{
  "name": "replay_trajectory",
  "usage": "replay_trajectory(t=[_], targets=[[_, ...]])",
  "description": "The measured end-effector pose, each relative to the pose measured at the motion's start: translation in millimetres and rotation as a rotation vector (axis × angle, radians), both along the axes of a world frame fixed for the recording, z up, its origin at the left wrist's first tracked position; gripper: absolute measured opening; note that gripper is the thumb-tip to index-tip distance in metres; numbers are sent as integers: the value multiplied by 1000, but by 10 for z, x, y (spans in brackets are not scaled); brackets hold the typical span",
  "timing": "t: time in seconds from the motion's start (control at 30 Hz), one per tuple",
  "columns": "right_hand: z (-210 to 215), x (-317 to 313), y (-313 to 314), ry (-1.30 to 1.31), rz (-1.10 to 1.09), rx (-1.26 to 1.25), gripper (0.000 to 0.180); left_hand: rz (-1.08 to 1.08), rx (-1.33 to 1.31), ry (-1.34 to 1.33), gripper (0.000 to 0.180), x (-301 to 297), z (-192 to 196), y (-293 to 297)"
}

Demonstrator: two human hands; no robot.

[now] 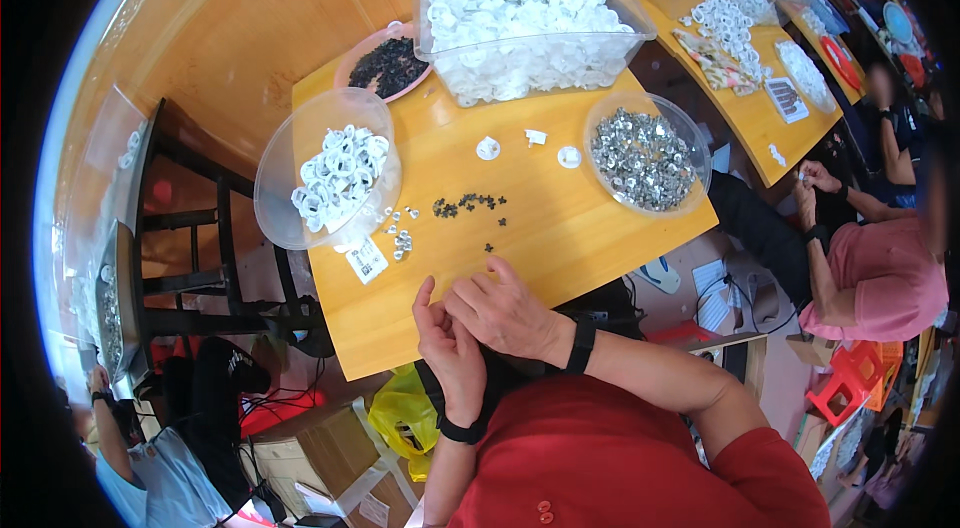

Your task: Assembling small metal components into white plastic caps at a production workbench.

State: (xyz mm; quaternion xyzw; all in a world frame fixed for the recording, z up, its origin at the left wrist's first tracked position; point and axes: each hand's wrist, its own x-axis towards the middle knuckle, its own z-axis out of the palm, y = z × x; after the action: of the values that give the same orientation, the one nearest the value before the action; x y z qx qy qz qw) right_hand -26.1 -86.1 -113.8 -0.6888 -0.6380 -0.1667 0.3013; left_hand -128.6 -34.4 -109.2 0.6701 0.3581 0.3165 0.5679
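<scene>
At the near edge of the wooden table, my left hand (451, 353) and my right hand (508, 316) meet in front of my body. Both have curled fingers pressed together, and whatever lies between them is hidden. Just beyond are small black cross-shaped pieces (462, 205), most in a loose row, with a single one close to my right fingertips. Small silvery metal pieces (402, 243) lie left of them. Farther back are two white round plastic parts (487, 148) (569, 157) and a white block-like part (536, 137).
A clear bowl of white rings (345, 168) stands left, a clear bowl of metal pieces (645, 153) right. Behind are a pink bowl of black pieces (390, 66) and a big clear bin (535, 53) heaped with white parts. Other people sit at both sides; a pink-shirted person (880, 278) is right.
</scene>
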Motion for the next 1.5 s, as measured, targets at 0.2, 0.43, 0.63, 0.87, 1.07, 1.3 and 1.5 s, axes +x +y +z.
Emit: replay_trajectory(t=[0.2, 0.43, 0.63, 0.87, 1.07, 1.3, 1.5], targets=[[-25, -116, -27, 24, -39, -62, 9, 2, -86, -49, 40, -42, -65, 75], [145, -175, -16, 1081, -9, 70, 12, -64, -267, -96, 30, -86, 3, 210], [74, -161, 39, 1300, -37, 134, 8, -19, -599, -341, 28, -96, 82, 216], [134, -210, 57, 1360, -48, 111, 8, -17, -799, -464, 24, -89, 111, 242], [146, -194, 55, 1383, -78, 103, 6, -53, -948, -491, 20, -73, -8, 280], [173, -233, 101, 1088, -149, 150, 6, -53, -924, -509, 26, -56, -16, 302], [142, -132, 120, 1341, -108, 80, 5, 32, -882, -398, 29, 13, 100, 306]])
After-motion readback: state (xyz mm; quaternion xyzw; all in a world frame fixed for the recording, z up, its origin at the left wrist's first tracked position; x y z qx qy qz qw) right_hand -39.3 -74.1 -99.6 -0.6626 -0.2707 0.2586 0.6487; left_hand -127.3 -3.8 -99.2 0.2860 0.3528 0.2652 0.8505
